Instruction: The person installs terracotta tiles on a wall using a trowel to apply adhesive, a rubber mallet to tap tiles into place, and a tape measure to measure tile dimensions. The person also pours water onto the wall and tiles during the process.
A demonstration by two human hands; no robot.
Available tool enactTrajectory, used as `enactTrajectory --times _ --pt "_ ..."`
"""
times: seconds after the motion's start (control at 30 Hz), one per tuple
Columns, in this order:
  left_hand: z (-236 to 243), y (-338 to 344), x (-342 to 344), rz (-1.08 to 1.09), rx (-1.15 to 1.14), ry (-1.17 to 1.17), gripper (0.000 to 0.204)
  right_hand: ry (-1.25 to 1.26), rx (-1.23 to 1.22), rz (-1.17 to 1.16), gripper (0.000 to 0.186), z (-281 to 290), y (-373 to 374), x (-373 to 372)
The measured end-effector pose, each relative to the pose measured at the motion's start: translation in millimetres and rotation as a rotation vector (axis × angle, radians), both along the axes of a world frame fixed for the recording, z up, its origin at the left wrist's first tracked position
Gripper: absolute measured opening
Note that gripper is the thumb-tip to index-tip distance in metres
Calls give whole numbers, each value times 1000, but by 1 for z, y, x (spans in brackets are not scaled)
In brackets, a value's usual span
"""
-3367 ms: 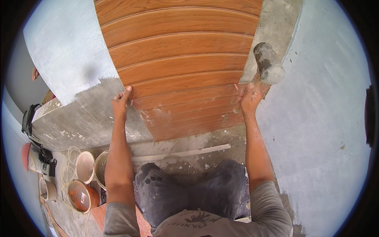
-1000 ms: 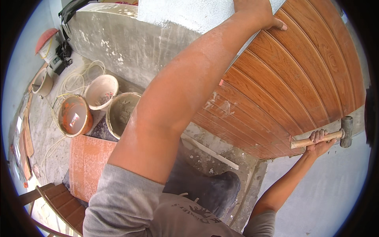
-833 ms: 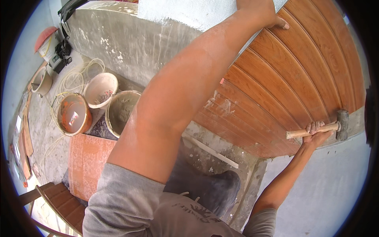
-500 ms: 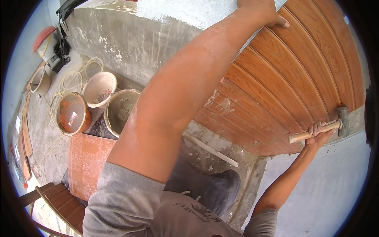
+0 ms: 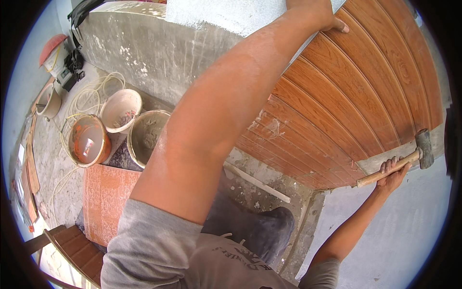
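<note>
My left hand (image 5: 320, 17) reaches up to the top edge of the wood-look plank panel (image 5: 365, 82); a finger or thumb curls onto its face, and the other fingers are mostly out of sight. My right hand (image 5: 391, 176) grips the wooden handle of a mallet (image 5: 424, 148) with a grey head, held beside the panel's lower right edge. Pale marks streak the panel's lower rows. A white-painted surface (image 5: 211, 14) lies along the panel's upper left edge.
Several buckets (image 5: 120, 108) and coiled hose (image 5: 91, 89) stand on the floor at left, near an orange tile (image 5: 103, 202) and a low wooden chair (image 5: 70, 245). A concrete wall (image 5: 134, 53) runs behind; a pale strip (image 5: 257, 180) lies below the panel.
Since the oldest frame, my view has swung round, my left hand has gone higher, and my right hand has taken the mallet. Lately the mallet moved toward the panel, then slightly away.
</note>
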State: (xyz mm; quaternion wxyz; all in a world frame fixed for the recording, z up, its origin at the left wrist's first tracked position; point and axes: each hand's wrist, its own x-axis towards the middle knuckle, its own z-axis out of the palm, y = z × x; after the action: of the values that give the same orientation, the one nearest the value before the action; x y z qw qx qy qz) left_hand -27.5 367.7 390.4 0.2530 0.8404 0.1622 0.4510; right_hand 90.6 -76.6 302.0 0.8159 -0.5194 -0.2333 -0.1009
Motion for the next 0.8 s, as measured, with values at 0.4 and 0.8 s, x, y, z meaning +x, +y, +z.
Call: enactTrajectory --times 0.4,0.8 --pt "6 -3 -6 -28 -33 45 94 168 146 93 48 1 -113 60" --pt "3 -1 -1 -11 -22 22 93 85 -37 1 46 -1 -111 60"
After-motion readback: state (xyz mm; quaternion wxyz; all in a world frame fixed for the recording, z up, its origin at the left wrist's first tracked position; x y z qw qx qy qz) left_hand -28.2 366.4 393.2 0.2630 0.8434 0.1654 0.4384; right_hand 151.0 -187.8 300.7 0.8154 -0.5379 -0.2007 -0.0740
